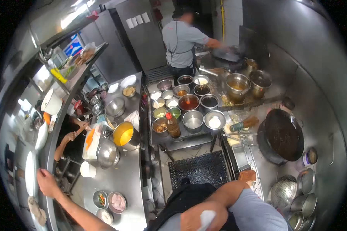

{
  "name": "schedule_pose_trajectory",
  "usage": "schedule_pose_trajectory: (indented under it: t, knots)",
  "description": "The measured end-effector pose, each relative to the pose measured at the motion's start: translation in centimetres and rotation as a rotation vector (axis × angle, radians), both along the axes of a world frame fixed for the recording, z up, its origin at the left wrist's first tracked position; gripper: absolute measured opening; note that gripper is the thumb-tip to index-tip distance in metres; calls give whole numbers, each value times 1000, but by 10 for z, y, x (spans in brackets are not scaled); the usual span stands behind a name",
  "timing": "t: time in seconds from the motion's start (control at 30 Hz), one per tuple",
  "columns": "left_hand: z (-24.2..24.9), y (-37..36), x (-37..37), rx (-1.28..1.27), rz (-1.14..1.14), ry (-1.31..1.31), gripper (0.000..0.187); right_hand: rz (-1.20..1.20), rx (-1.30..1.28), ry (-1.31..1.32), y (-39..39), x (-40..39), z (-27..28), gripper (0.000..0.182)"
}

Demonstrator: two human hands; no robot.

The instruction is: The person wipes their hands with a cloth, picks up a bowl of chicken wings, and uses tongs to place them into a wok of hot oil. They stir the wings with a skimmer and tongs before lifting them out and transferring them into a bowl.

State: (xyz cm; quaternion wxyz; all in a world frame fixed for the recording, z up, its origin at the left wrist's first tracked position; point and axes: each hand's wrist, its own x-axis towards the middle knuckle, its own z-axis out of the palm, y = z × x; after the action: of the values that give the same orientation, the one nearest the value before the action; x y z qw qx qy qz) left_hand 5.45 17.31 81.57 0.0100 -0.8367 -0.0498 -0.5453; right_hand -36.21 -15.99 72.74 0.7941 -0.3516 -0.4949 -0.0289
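My left hand (pixel 49 184) reaches up to the shelf at the left, its fingers closed at the rim of a long white plate (pixel 31 173). A crumpled beige cloth (pixel 37 211) hangs just below that hand. My right arm is bent in front of my body, and my right hand (pixel 196 218) is low at the bottom edge of the view. A small white piece (pixel 208 220) overlaps it; its fingers do not show, so I cannot tell whether it is held. Under my left arm, the steel counter holds a bowl of pale raw meat (pixel 117 202) and a bowl of cut vegetables (pixel 100 199).
A pot of yellow liquid (pixel 123 135) and a colander (pixel 108 153) stand on the left counter. Sauce bowls (pixel 189 102) and a red-capped bottle (pixel 172 125) fill the middle table. A large black wok (pixel 280 135) sits right. Ahead, a co-worker (pixel 180 42) handles a pan (pixel 228 53).
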Motion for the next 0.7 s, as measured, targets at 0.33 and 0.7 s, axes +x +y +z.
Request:
schedule_pose_trajectory:
  t: [0.33, 0.7]
  knots:
    - [-44, -81, -72, -322, -798, 24, 23, -1108, 420, 960, -88, -7, -132, 30]
    - [-301, -199, -245, -921, -1344, 1355, 50, -280, -106, 1284, -15, 97, -225, 69]
